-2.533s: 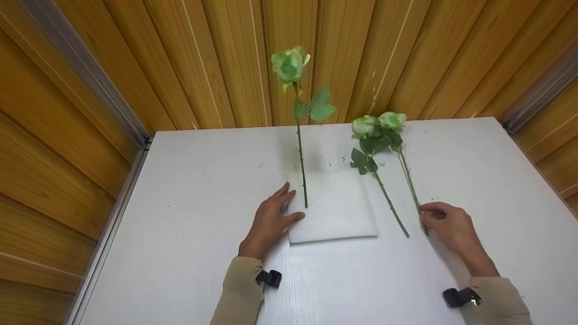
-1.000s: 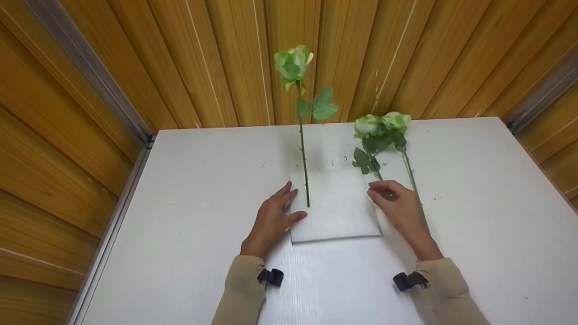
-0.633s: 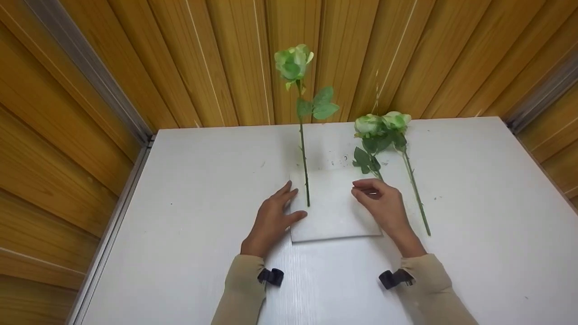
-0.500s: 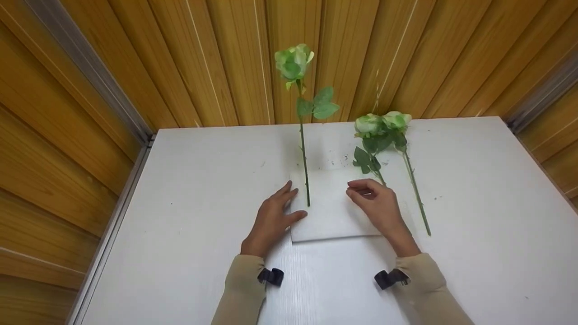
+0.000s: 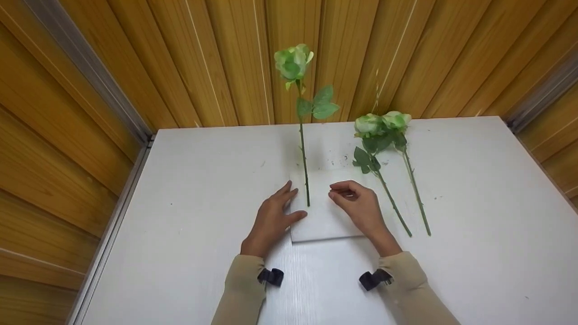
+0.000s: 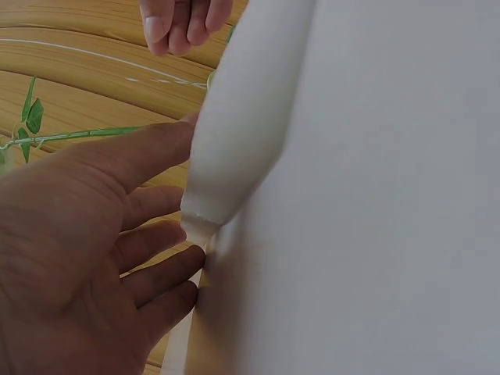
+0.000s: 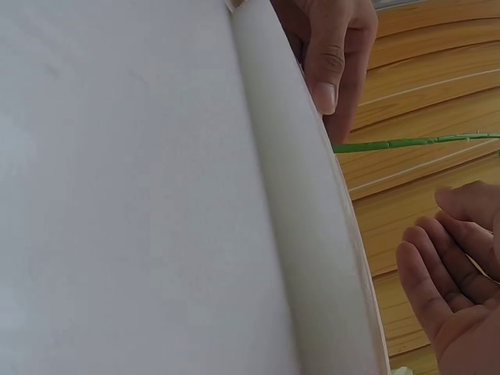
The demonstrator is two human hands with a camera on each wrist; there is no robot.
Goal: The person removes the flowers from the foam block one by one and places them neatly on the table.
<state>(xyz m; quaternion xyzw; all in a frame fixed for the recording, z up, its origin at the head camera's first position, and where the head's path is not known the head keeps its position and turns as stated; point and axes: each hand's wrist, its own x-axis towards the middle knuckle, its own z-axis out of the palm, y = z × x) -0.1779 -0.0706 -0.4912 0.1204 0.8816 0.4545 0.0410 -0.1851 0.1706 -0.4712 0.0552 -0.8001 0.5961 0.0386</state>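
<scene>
A white foam slab (image 5: pixel 318 225) lies flat on the white table, and a green artificial rose (image 5: pixel 292 63) stands upright with its stem end in it. My left hand (image 5: pixel 271 216) rests along the slab's left edge, fingers fairly straight and thumb over its top; the left wrist view shows those fingers (image 6: pixel 168 273) at the slab's side. Above the slab's right half is my right hand (image 5: pixel 359 205), right of the standing stem and apart from it. Its loosely bent fingers (image 7: pixel 426 281) hold nothing in the right wrist view.
Two more green roses lie on the table right of the slab: a nearer rose (image 5: pixel 368 126) and an outer rose (image 5: pixel 397 121), their heads side by side. Small dark specks (image 5: pixel 338 159) mark the table behind the slab. A wood-patterned wall (image 5: pixel 226 67) closes off the back.
My right hand has left the stem of the outer lying rose and moved left over the slab, towards the standing rose. My left hand and the roses stay almost where they were.
</scene>
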